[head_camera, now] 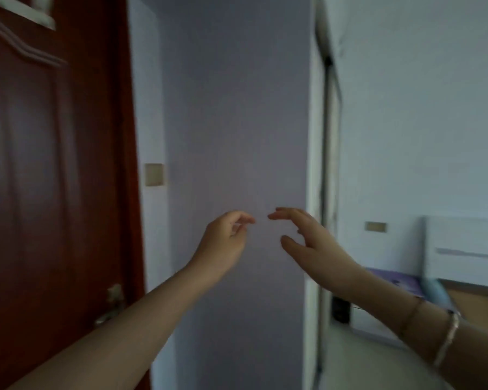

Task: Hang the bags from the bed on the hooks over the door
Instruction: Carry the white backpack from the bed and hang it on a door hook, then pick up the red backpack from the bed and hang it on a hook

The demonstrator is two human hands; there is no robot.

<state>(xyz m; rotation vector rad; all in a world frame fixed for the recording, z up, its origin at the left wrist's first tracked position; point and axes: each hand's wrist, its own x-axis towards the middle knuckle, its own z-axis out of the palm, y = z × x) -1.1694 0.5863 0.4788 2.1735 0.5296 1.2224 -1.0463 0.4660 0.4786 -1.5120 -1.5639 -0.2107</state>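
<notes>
A dark red wooden door (40, 164) fills the left side, with a brass handle (110, 305) low on it. A pale object (37, 9) shows at the door's top left, cut off by the frame. No bag or hook is visible. My left hand (226, 240) is raised before the lilac wall (231, 122), fingers loosely curled, holding nothing. My right hand (307, 237) is beside it, fingers spread and empty; bracelets sit on that wrist. The bed's white headboard (462, 249) shows at the right edge.
A beige wall switch (154, 174) is next to the door frame. A white frame edge (319, 164) stands right of the wall. A purple item (397, 282) lies by the headboard, a small wall plate (375, 226) above. Pale floor (364, 361) runs toward the bed.
</notes>
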